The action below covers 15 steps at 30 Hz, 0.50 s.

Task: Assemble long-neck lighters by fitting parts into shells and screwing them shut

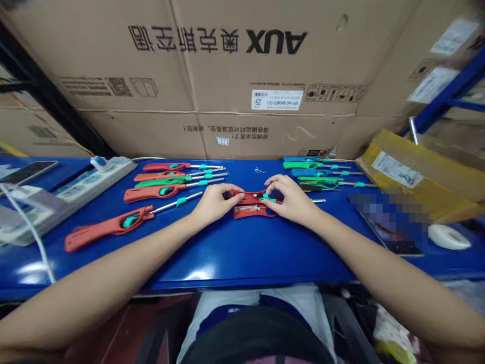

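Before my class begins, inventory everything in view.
opened lighter: one, red, centre
lighters: five, reddish and green, left
lighters: four, blue and green, right
tool: one, dark, right
power strip: one, white, left
phone: one, dark, left
blurred device: one, dark, right
mouse-like object: one, white, right
parcel: one, yellow, right
cardboard: one, brown, behind
table: one, blue, underneath
posts: two, black and blue, edges
left hand: one, bare, centre
right hand: one, bare, centre

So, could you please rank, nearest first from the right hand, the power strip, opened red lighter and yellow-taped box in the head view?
1. Opened red lighter: touching it.
2. Yellow-taped box: right side.
3. Power strip: far left.
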Each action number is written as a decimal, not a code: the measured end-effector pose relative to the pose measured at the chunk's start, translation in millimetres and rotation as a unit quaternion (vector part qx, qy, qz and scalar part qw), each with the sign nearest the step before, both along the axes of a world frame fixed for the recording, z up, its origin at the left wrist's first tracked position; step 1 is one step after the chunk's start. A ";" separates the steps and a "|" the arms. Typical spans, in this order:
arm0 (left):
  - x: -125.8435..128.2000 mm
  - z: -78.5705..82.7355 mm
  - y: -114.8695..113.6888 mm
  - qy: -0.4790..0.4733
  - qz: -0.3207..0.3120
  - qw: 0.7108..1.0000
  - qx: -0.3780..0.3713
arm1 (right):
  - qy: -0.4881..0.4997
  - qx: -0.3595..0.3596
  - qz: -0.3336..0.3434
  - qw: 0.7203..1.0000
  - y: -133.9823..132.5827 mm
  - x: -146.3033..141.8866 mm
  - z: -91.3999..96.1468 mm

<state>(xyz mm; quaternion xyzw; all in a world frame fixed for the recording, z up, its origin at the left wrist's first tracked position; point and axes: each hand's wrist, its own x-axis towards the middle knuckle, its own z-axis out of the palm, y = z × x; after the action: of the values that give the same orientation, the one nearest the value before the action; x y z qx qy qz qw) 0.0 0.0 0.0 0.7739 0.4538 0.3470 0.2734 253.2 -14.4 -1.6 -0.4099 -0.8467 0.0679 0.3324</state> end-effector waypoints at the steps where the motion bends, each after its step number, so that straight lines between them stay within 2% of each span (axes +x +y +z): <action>1: 0.1 0.7 -0.8 0.000 0.000 1.000 0.000 | -0.006 0.000 0.002 1.000 -1.0 -0.4 1.0; 15: 4.4 5.9 -9.6 -0.022 0.013 1.000 0.008 | 0.018 -0.028 0.011 0.999 -5.5 -2.1 4.9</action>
<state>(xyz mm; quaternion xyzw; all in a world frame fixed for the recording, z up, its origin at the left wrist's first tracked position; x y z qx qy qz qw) 4.4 -9.6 5.9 0.7626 0.4547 0.3710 0.2722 251.1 -19.9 3.3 -0.4087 -0.8428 0.1027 0.3350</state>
